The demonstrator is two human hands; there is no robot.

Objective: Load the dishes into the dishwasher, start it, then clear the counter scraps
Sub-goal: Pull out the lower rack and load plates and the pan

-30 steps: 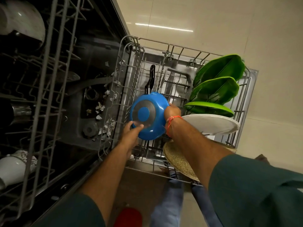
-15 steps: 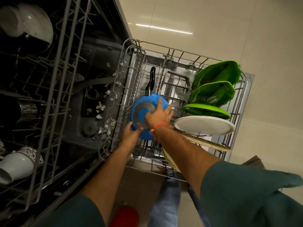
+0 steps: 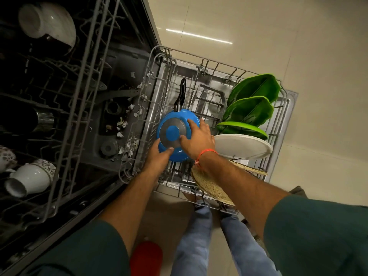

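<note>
**Head view: both hands on the blue pan in the lower rack**

Head view looks down on the pulled-out lower rack (image 3: 286, 108); the pan (image 3: 175, 134) sits near the rack's left edge, bottom side up and tilted, its black handle (image 3: 181, 92) pointing toward the far edge; the right hand (image 3: 199, 140) lies across the pan's base with fingers spread and fairly straight, pressing rather than clasping; an orange band (image 3: 205, 154) circles that wrist; the left hand (image 3: 159, 158) cups the pan's near rim, thumb on top of the base and fingers curled under it; along the rack's right edge stand three green plates (image 3: 251, 112), then a white plate (image 3: 245, 146) just beside the right hand; a speckled tan plate (image 3: 209, 186) leans at the near right corner, partly under the right forearm; to the left, the upper rack (image 3: 83, 96) holds white cups (image 3: 29, 178) and a white jug (image 3: 47, 22); pale scraps (image 3: 121, 124) lie on the tub floor beside the lower rack's left edge.
</note>
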